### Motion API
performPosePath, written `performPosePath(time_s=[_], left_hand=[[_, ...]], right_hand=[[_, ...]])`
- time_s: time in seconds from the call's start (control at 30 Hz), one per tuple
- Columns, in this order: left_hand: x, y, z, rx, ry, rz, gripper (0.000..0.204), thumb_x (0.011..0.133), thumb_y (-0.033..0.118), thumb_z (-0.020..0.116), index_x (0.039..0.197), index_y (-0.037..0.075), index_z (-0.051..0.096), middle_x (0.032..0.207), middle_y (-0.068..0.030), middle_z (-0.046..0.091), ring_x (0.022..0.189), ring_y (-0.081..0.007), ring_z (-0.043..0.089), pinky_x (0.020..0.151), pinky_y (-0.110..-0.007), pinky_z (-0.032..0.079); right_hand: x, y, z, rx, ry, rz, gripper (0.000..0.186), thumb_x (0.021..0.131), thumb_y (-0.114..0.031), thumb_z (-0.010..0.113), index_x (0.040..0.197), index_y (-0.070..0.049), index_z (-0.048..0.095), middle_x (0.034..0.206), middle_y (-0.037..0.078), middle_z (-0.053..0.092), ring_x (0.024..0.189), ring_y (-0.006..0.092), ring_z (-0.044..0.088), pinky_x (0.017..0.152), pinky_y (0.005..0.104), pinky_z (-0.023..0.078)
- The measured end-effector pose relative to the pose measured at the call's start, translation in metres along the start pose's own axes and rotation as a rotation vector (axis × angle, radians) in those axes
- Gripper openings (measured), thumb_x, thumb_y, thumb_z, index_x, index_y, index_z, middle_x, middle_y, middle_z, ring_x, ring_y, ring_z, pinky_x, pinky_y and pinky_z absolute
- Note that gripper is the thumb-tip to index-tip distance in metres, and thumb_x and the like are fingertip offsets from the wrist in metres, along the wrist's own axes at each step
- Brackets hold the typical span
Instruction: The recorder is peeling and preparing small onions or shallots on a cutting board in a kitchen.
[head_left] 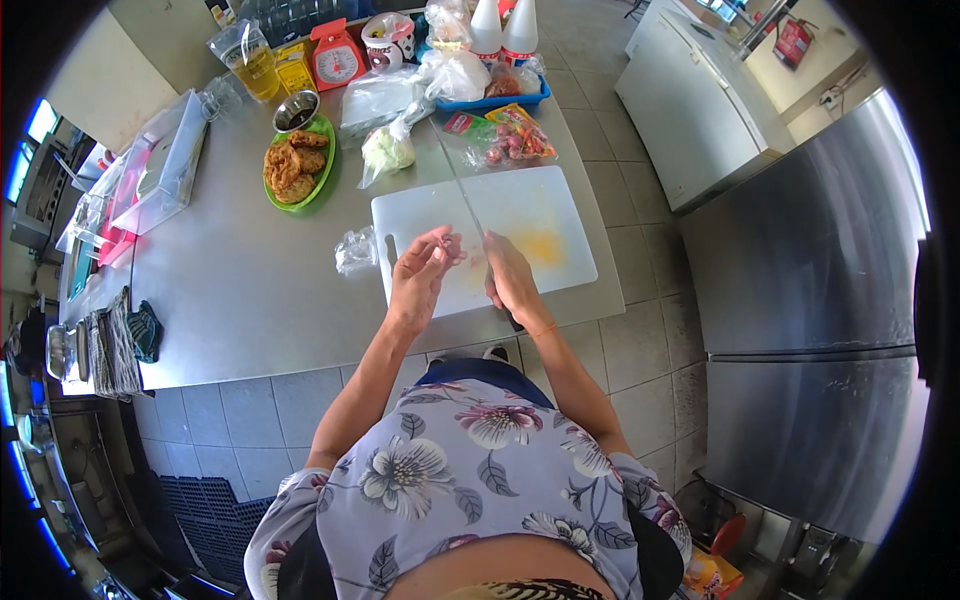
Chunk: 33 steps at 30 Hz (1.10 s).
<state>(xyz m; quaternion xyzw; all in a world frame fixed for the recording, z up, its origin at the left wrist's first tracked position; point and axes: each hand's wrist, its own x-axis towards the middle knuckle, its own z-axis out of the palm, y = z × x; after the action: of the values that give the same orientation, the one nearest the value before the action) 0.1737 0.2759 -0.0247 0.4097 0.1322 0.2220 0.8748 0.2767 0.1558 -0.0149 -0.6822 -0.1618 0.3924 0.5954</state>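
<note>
My left hand (420, 270) is over the left half of a white cutting board (540, 195), its fingers pinching a small reddish-purple piece that looks like a shallot (452, 247). My right hand (510, 272) is closed around a knife (469, 205). The thin blade points away from me over the board, and a dark end shows below my wrist. A yellow stain marks the right part of the board. Beyond the board lies an open plastic bag of small red shallots (510, 146).
A green plate of fried food (297, 168) and a small metal bowl (297, 111) stand at the far left. Nearby are a bag of pale vegetable (386, 152), a red scale (338, 58) and a blue tray (505, 99). Crumpled clear plastic (355, 251) lies beside the board.
</note>
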Motion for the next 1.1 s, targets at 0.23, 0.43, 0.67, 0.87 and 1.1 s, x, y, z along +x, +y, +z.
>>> performPosePath(time_s=[0.23,0.43,0.67,0.87,1.1], left_hand=[[0.006,-0.004,-0.002,0.102,0.007,0.052,0.032,0.084,0.003,0.058,0.114,0.000,0.048,0.105,-0.0097,0.056,0.096,-0.0177,0.056,0.088,-0.029,0.044],[0.006,0.002,0.006,0.080,0.018,0.054,0.031,0.080,-0.004,0.059,0.109,0.000,0.050,0.098,-0.0078,0.060,0.092,-0.0172,0.059,0.084,-0.030,0.046],[0.006,0.006,0.010,0.207,0.030,0.125,0.026,0.076,-0.010,0.059,0.100,-0.001,0.053,0.095,-0.0070,0.060,0.092,-0.0160,0.058,0.083,-0.028,0.047],[0.006,-0.002,0.006,0.163,-0.051,0.148,0.025,0.081,0.000,0.062,0.103,0.004,0.052,0.099,-0.0051,0.056,0.091,-0.0131,0.054,0.085,-0.027,0.043],[0.004,0.003,0.008,0.035,-0.128,0.124,0.026,0.085,0.006,0.059,0.109,0.004,0.050,0.104,-0.0082,0.054,0.096,-0.0157,0.052,0.085,-0.028,0.040]], right_hand=[[-0.038,-0.024,0.017,-0.159,0.014,-0.406,0.042,0.090,-0.031,0.049,0.122,-0.006,0.040,0.051,0.003,0.045,0.043,0.0128,0.046,0.044,0.0289,0.033],[-0.051,-0.042,0.020,-0.332,-0.015,-0.376,0.045,0.089,-0.031,0.050,0.125,-0.009,0.036,0.051,0.007,0.044,0.043,0.0215,0.047,0.046,0.0330,0.034],[-0.051,-0.031,0.020,-0.407,0.089,-0.461,0.039,0.091,-0.033,0.047,0.122,-0.010,0.044,0.054,0.006,0.047,0.043,0.0183,0.047,0.045,0.0325,0.037],[-0.048,-0.031,0.012,0.178,-0.068,-0.254,0.036,0.093,-0.035,0.044,0.117,-0.009,0.052,0.055,-0.005,0.040,0.041,0.0024,0.039,0.036,0.0186,0.030],[-0.043,-0.031,0.004,0.226,-0.012,-0.249,0.037,0.093,-0.036,0.044,0.117,-0.008,0.051,0.054,-0.005,0.038,0.039,0.0036,0.038,0.033,0.0189,0.029]])
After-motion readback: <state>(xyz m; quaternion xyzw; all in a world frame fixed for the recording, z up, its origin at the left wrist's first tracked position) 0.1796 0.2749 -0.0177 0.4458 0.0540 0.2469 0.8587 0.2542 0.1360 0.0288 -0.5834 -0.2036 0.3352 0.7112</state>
